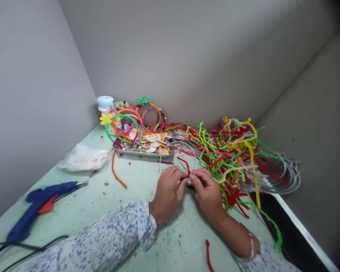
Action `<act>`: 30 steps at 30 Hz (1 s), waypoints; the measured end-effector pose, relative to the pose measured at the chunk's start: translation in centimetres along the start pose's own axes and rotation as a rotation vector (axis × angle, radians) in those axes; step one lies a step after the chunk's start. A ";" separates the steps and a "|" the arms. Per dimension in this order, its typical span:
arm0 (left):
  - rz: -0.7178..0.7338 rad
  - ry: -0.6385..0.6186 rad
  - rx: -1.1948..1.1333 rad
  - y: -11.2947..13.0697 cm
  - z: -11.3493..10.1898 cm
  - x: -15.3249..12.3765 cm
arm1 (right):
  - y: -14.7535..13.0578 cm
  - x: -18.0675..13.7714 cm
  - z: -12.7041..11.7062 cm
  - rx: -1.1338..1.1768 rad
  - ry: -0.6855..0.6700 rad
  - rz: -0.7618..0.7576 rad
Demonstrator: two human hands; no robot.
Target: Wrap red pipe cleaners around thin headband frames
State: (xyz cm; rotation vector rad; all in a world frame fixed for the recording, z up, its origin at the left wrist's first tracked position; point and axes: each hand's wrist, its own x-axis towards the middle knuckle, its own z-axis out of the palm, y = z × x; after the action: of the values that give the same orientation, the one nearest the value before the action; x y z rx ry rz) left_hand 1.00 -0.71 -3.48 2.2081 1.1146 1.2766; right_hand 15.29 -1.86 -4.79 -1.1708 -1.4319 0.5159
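Close together over the desk, both hands, left hand and right hand, pinch a red pipe cleaner, apparently against a thin headband; light, soft, bendable; best gripped near the wrap.

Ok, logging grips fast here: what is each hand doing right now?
Left hand: fingers pinched shut on the red pipe cleaner.
Right hand: fingertips pinched on the same red pipe cleaner, close against the left.
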 end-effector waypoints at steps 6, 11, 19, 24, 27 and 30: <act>0.003 0.005 -0.051 0.2 0.0 0.0 | -0.3 0.3 -0.1 0.113 -0.049 0.023; 0.005 0.005 -0.097 0.3 -0.1 0.0 | -0.3 0.4 -0.2 0.220 -0.099 0.034; -0.006 0.020 -0.150 0.4 -0.1 0.1 | 0.0 0.2 0.0 0.394 -0.132 0.144; -0.019 0.025 -0.135 0.3 -0.2 0.2 | -0.2 0.2 0.1 0.401 -0.135 0.186; -0.022 0.027 -0.128 0.3 -0.1 0.1 | -0.2 0.2 0.0 0.391 -0.126 0.202; -0.024 0.023 -0.126 0.3 -0.1 0.1 | 0.0 0.1 0.0 0.411 -0.132 0.218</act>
State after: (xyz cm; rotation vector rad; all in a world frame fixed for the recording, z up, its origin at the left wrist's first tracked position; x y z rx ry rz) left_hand 1.08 -0.78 -3.20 2.0874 1.0365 1.3270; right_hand 15.28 -1.74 -4.72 -0.9749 -1.2358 1.0050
